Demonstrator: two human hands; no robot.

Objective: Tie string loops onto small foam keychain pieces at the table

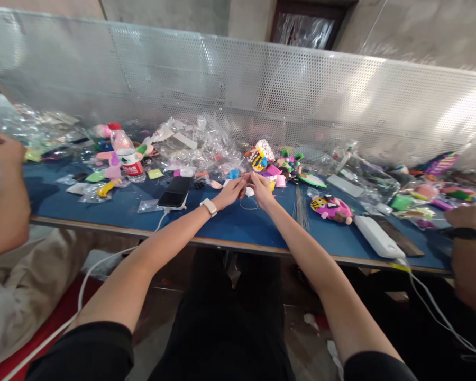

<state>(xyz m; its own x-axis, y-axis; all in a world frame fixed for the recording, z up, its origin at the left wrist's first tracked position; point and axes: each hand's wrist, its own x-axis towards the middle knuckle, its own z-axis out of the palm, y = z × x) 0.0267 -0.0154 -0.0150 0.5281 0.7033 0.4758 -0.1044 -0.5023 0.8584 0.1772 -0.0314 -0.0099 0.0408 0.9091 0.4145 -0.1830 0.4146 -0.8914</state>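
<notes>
My left hand (233,192), with a pale watch band (209,207) on the wrist, meets my right hand (262,189) over the table's middle. The fingers of both are pinched together, nearly touching. A thin wire (249,208) curves in a loop just below the fingertips and seems to run up into them; its ends are hidden. Right of my right hand lies a bundle of thin straight wires (300,209). Close behind the hands are a yellow, black and white clay figure (257,157), a blue lump (232,174) and pink pieces (280,180).
A phone (175,191), cable attached, and a red-capped bottle (129,156) are left. A pink clay figure (331,208) and white power bank (378,236) are right. Clear plastic bags (198,145) line the perforated metal screen (238,79). Co-workers' arms (3,201) flank both sides.
</notes>
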